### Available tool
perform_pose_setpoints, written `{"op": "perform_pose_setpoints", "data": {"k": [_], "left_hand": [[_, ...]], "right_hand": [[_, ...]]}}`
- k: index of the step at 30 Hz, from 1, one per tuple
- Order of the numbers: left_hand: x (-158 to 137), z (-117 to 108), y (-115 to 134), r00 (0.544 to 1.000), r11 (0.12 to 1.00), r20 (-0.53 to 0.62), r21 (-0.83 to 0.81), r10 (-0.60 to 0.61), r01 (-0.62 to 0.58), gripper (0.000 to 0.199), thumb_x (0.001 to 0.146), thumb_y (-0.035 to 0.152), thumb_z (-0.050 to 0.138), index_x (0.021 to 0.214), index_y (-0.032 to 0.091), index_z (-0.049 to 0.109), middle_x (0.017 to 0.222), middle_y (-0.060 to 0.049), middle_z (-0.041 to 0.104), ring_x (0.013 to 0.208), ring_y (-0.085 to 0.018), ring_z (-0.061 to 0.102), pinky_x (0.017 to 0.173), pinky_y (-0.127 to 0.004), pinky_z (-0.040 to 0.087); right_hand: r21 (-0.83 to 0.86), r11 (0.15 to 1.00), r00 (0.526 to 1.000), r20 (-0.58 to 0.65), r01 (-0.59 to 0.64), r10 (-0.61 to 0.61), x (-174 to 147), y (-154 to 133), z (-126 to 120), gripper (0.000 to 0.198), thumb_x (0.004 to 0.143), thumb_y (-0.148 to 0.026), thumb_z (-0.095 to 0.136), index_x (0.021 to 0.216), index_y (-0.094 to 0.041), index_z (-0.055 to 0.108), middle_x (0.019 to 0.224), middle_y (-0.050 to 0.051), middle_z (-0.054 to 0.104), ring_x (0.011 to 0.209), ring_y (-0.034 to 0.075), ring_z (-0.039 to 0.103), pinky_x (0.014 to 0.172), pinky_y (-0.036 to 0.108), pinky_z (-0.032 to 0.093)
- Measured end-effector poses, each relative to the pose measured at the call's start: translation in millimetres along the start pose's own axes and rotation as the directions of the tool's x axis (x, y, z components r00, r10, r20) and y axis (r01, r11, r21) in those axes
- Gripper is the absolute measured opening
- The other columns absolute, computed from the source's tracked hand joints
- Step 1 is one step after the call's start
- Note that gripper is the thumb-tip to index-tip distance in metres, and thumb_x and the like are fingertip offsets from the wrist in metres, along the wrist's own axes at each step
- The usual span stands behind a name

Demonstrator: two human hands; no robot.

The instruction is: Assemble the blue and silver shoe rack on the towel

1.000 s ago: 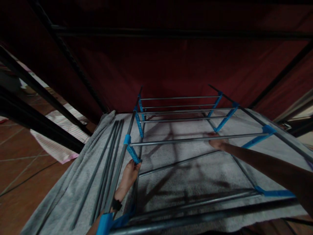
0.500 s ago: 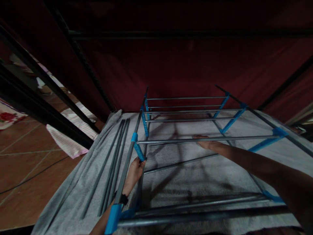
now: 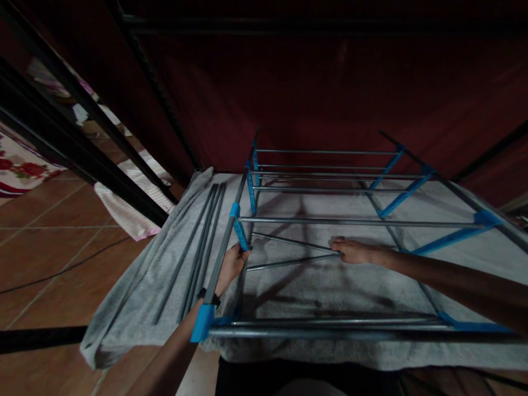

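Note:
A rack frame of grey metal tubes and blue plastic connectors lies on a grey blanket (image 3: 297,297). My left hand (image 3: 233,265) is closed around the lower end of a blue connector (image 3: 241,234) on the frame's left side. Inside the frame, my right hand (image 3: 351,251) has its fingers closed on a metal tube (image 3: 292,241). Another loose tube (image 3: 289,264) runs slantwise and meets the first one at my right fingers; whether the hand grips both I cannot tell. A crossbar (image 3: 355,222) spans the frame just beyond my right hand.
Several loose tubes (image 3: 193,258) lie side by side on the blanket, left of the frame. More tubes (image 3: 330,322) lie along the near side. A dark red cloth (image 3: 313,93) hangs behind, with black poles (image 3: 74,126) at left. Tiled floor (image 3: 49,242) shows beyond the blanket.
My right hand has gone from lying outstretched to closing on the tube, whose right end has swung nearer to me. My left hand keeps its hold on the connector. The whole view has shifted slightly.

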State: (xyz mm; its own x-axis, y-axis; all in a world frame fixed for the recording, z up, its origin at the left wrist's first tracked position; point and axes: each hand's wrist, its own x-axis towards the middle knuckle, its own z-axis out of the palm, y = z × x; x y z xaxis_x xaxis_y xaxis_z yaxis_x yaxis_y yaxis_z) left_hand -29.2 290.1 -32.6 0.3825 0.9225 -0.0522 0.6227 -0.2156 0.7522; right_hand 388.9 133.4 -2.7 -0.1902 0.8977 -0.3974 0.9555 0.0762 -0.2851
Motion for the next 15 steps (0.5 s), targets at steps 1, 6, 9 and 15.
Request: {"op": "perform_pose_setpoints", "data": {"k": [1, 6, 9, 15], "left_hand": [[0, 0, 0, 1.000, 1.000, -0.004, -0.002, 0.002, -0.002, 0.026, 0.082, 0.033, 0.060, 0.099, 0.015, 0.069, 0.095, -0.012, 0.077, 0.086, -0.026, 0.072, 0.079, -0.035, 0.054], [-1, -2, 4, 1.000, 0.999, -0.017, -0.043, -0.003, 0.002, 0.022, 0.081, 0.030, 0.062, 0.096, 0.015, 0.070, 0.092, -0.010, 0.077, 0.085, -0.024, 0.071, 0.080, -0.034, 0.054], [-2, -4, 6, 1.000, 0.997, 0.006, -0.075, -0.018, 0.019, 0.017, 0.079, 0.027, 0.062, 0.091, 0.016, 0.069, 0.089, -0.009, 0.077, 0.084, -0.023, 0.070, 0.081, -0.034, 0.055], [-7, -9, 10, 0.999, 0.984, 0.029, -0.178, -0.027, 0.032, 0.014, 0.070, 0.014, 0.057, 0.081, 0.018, 0.065, 0.079, -0.004, 0.073, 0.081, -0.020, 0.069, 0.083, -0.034, 0.056]], "right_hand": [[0.014, 1.000, 1.000, 0.026, -0.003, 0.003, -2, -4, 1, 0.037, 0.072, -0.005, 0.057, 0.104, -0.019, 0.070, 0.116, 0.011, 0.067, 0.110, 0.024, 0.062, 0.100, 0.034, 0.049], [0.062, 0.998, 0.998, 0.062, -0.025, 0.021, -4, -12, 2, 0.043, 0.070, -0.001, 0.056, 0.106, -0.018, 0.072, 0.121, 0.013, 0.069, 0.116, 0.026, 0.062, 0.107, 0.038, 0.046], [0.118, 0.990, 0.991, 0.123, -0.074, 0.059, -4, -8, -4, 0.038, 0.069, 0.000, 0.054, 0.097, -0.018, 0.073, 0.108, 0.009, 0.073, 0.103, 0.023, 0.067, 0.097, 0.033, 0.050], [0.236, 0.961, 0.969, 0.230, -0.147, 0.092, -19, -11, -14, 0.035, 0.065, 0.001, 0.056, 0.086, -0.019, 0.075, 0.085, 0.000, 0.072, 0.083, 0.019, 0.068, 0.076, 0.026, 0.051]]}}
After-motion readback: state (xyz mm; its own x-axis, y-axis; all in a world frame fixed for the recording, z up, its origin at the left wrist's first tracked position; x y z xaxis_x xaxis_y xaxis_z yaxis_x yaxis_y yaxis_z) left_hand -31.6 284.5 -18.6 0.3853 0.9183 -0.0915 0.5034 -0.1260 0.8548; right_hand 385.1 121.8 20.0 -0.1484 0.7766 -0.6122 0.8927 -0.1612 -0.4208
